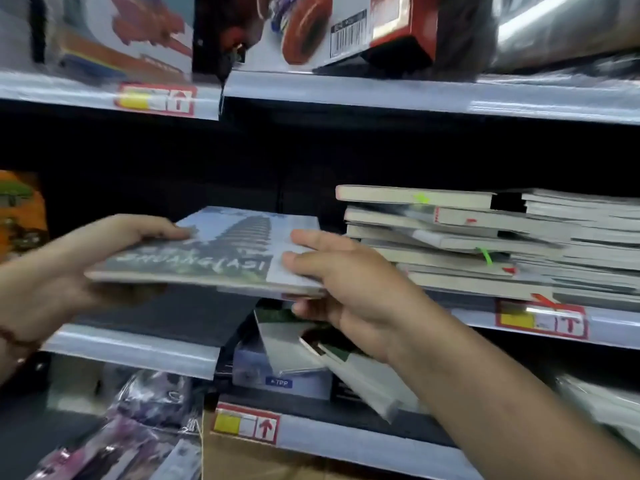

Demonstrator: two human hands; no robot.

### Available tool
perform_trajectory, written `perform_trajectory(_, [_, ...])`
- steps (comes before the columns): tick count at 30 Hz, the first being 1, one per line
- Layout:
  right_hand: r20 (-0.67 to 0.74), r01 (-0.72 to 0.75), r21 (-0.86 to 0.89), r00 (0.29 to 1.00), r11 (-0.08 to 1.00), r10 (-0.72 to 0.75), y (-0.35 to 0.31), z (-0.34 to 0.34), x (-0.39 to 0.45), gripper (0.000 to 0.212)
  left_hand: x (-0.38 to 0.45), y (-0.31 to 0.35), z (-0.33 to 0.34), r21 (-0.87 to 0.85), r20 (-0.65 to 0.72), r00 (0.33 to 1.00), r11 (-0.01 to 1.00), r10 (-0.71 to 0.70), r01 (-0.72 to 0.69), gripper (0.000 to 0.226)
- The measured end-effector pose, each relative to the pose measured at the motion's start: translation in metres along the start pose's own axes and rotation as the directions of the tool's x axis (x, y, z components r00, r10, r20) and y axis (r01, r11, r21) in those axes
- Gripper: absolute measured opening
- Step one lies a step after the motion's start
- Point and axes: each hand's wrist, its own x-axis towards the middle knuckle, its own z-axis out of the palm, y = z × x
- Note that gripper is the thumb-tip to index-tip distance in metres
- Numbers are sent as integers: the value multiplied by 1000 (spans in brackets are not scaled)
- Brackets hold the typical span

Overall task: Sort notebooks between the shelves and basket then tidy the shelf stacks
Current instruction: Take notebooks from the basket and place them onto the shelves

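Both hands carry a small bundle of notebooks (221, 251), flat and level, in front of the middle shelf (135, 348). The left hand (69, 268) grips the bundle's 9 o'clock edge, thumb on the cover and fingers curled underneath. The right hand (349, 282) pinches the 3 o'clock corner, two fingers on top and the rest below. The bundle hangs just above the shelf's bare dark patch, with the untidy stack of notebooks (467, 247) close at its 3 o'clock side.

To do this step well, I would keep the bundle level and slide it straight toward 12 o'clock, deep into the open patch, lowering the far edge first so the bottom copy does not fold under. The covers look glossy and likely slippery, so both hands should squeeze until the bundle rests fully on the shelf. Leave a small gap from the neighbouring stack, whose copies jut out at different angles and could catch the corner. At 6 o'clock, on the lower shelf (346, 441), loose notebooks (311, 355) lean crookedly and need straightening afterwards. No basket is visible here.
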Motion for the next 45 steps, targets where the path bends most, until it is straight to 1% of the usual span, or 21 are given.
perform_trajectory(1, [-32,-13,36,999,999,14,-8,6,12,34,6,12,-5,-14,-1,1000,1000,-12,12,61])
perform_trajectory(4, [-103,-30,23,994,999,33,-25,18,41,12,31,38,-24,-140,25,1000,990,10,-6,86])
perform_trajectory(6, [-128,-32,-69,992,997,23,-32,19,55,16,47,46,-28,-96,-4,999,994,50,-51,61])
perform_trajectory(8, [-105,-34,-274,994,961,5,-37,20,61,25,66,43,-26,-4,-142,985,995,96,-98,18])
perform_trajectory(10, [-80,-53,-591,997,805,6,-40,25,61,37,87,37,-27,151,-260,949,978,177,-141,3])
perform_trajectory(12, [-80,-61,-867,997,495,-17,-36,31,63,45,107,28,-30,399,-307,898,899,316,-180,6])
perform_trajectory(14, [-80,-52,-968,991,244,-105,-27,36,67,45,121,18,-27,609,-282,844,765,456,-210,10])
perform_trajectory(15, [-79,-48,-980,984,193,-159,-22,37,70,44,126,13,-25,659,-263,834,722,485,-212,12])
perform_trajectory(19, [-26,55,-978,923,200,-384,-4,26,54,37,133,4,-23,766,-205,818,609,537,-207,40])
perform_trajectory(20, [9,106,-975,896,193,-445,2,21,42,33,131,0,-29,794,-228,771,572,595,-206,46])
perform_trajectory(22, [80,194,-961,875,195,-477,23,8,12,24,113,-23,-41,746,-343,650,617,679,-251,49])
perform_trajectory(23, [103,215,-955,886,205,-452,38,-2,-4,22,100,-45,-44,709,-380,616,645,690,-284,50])
perform_trajectory(24, [101,209,-950,909,231,-405,55,-12,-21,20,87,-73,-43,707,-375,619,644,690,-290,51])
perform_trajectory(26, [59,140,-950,958,277,-280,98,-38,-49,18,56,-137,-26,783,-228,755,577,615,-234,49])
perform_trajectory(28, [-12,25,-953,993,303,-118,153,-71,-74,17,25,-199,11,860,6,876,444,482,-250,37])
perform_trajectory(31, [-138,-152,-941,988,302,67,255,-123,-118,17,-2,-283,79,886,352,919,255,179,-389,26])
perform_trajectory(33, [-211,-262,-935,953,239,218,319,-152,-153,20,-3,-343,116,885,450,891,166,-56,-436,41])
perform_trajectory(35, [-268,-356,-909,898,217,349,374,-175,-194,18,-4,-405,152,867,498,840,150,-216,-475,58])
perform_trajectory(40, [-463,-590,-799,728,119,506,470,-222,-295,40,-15,-527,234,832,543,697,192,-468,-520,74])
perform_trajectory(43, [-502,-679,-729,615,85,609,517,-238,-352,50,-32,-590,272,800,556,619,154,-555,-580,77])
perform_trajectory(45, [-518,-699,-714,570,45,638,554,-248,-390,55,-48,-636,290,771,540,543,119,-643,-626,77])
